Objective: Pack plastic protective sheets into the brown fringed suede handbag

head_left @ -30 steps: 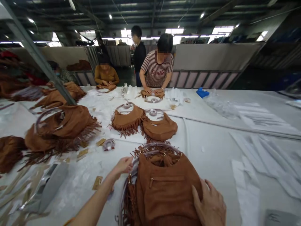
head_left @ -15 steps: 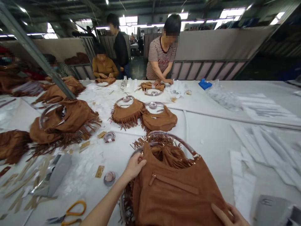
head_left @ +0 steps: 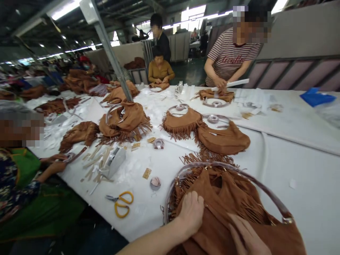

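Note:
A brown suede-like handbag (head_left: 278, 235) with fringe and a wrapped loop handle lies on the white table in front of me. On its left part, my left hand (head_left: 190, 214) is closed, its curled fingers gripping the brown material near the zip. My right hand (head_left: 247, 237) rests against the bag's front with fingers stretched out, partly cut off by the lower edge. Fringe (head_left: 252, 210) shows in a fold between handle and front panel. The handle (head_left: 239, 171) arches over the bag's far side.
Orange-handled scissors (head_left: 122, 204), a small wrapped roll (head_left: 155, 183) and paper tags (head_left: 147, 173) lie to the left. Further off are more fringed bags (head_left: 183, 120). A metal post (head_left: 111, 53) rises at the back. A co-worker in green (head_left: 29, 177) sits at left; others work across the table.
My view has swung left. Both hands have shifted over the bag: the left from its upper corner onto the front, the right inward from the lower right edge. The bag's front is now folded.

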`<state>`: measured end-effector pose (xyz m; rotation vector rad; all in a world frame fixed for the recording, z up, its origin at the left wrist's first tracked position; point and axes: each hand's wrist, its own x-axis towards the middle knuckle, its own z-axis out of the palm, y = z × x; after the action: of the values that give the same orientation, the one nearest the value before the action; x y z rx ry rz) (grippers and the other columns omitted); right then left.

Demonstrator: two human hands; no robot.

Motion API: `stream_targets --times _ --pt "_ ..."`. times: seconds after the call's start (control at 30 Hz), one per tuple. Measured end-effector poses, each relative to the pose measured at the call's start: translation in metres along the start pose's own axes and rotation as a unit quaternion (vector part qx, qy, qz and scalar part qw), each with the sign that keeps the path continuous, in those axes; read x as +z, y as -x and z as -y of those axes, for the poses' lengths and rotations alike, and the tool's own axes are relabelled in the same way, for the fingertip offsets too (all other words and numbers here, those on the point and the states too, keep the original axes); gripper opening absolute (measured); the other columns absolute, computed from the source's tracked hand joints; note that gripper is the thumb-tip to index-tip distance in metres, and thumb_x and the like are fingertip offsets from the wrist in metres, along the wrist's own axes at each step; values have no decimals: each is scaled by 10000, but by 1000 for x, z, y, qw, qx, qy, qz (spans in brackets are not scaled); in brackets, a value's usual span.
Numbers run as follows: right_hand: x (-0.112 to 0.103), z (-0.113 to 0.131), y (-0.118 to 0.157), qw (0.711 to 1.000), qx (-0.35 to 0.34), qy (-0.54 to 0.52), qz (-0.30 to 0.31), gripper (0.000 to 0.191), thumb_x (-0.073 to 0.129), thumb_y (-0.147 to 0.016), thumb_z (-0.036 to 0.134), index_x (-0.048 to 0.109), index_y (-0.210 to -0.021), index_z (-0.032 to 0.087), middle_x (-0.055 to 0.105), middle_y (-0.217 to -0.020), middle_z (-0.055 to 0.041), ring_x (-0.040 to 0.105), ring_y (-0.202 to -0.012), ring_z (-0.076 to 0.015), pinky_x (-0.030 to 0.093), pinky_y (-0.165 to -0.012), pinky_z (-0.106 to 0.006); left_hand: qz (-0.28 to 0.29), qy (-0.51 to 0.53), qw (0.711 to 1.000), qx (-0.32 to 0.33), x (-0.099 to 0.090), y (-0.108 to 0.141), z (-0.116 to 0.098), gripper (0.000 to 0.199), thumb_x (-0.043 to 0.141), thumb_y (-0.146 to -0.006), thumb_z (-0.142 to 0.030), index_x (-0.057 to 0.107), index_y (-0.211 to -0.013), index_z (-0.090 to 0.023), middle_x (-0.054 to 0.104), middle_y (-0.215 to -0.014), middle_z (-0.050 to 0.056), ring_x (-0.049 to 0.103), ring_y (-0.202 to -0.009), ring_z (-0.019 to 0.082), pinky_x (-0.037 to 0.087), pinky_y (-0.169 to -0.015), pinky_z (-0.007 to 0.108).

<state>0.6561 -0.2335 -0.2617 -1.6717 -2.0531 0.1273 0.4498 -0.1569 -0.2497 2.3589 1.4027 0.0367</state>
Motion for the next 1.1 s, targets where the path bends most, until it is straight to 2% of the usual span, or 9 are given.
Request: stream_targets --times 0.13,0.3,0.4,0.5,0.6,0.77,0.87,0.97,1.1 --pt "36 27 -45 996 -58 -54 51 332 359 -906 350 606 -1083 216 630 -1049 -93 613 -964 -186 540 -814 -307 -10 58 998 15 -12 7 -1 229 332 -861 -153 513 -998 -123 582 -894 126 547 -852 254 440 -772 402" --pt "60 25 -46 994 -84 -45 54 309 357 -918 337 637 -984 223 629 -933 -81 630 -849 -172 548 -725 -280 -8 123 992 21 -11 13 11 288 284 -905 -216 559 -964 -156 632 -848 108 582 -803 235 447 -735 360" --pt "69 16 -37 996 -71 -34 41 305 347 -925 327 624 -951 202 635 -914 -76 634 -843 -167 543 -765 -280 -78 148 985 -42 -8 22 42 373 216 -934 -237 577 -1021 -194 648 -894 91 581 -857 215 440 -787 343" --pt "75 14 -33 997 -58 -32 28 309 331 -931 342 602 -946 196 634 -898 -67 634 -852 -164 534 -804 -276 -138 77 970 -187 5 33 92 413 227 -930 -216 430 -1285 -159 620 -1052 138 559 -974 240 420 -850 383" --pt "76 17 -34 998 -48 -22 24 310 324 -931 368 587 -961 205 629 -897 -60 631 -848 -171 533 -791 -287 -82 -30 954 -288 26 39 139 538 346 -911 -253 213 -1414 -117 638 -998 166 587 -928 273 432 -803 405" --pt "74 22 -35 999 -31 -16 40 295 321 -934 365 570 -960 211 620 -903 -61 631 -823 -173 527 -739 -285 29 -27 959 -279 42 33 180 419 437 -885 -236 444 -1296 -156 676 -790 123 639 -778 234 425 -709 313" --pt "74 22 -34 999 -25 -21 44 281 324 -936 354 562 -961 206 619 -907 -59 629 -831 -170 522 -751 -283 11 -3 962 -274 33 41 199 301 366 -918 -318 611 -1053 -208 681 -825 85 630 -782 199 401 -680 264" --pt "75 21 -33 999 -29 -21 41 275 330 -934 360 556 -971 206 620 -911 -58 628 -841 -176 516 -760 -293 -30 11 947 -321 28 69 222 442 275 -930 -407 628 -820 -166 660 -767 79 602 -724 183 390 -662 260" --pt "74 21 -35 998 -24 -18 47 286 321 -934 370 559 -969 215 616 -912 -53 627 -829 -177 516 -746 -296 -75 98 946 -301 48 115 241 199 533 -796 -323 601 -902 -168 627 -853 51 571 -832 191 398 -759 270"
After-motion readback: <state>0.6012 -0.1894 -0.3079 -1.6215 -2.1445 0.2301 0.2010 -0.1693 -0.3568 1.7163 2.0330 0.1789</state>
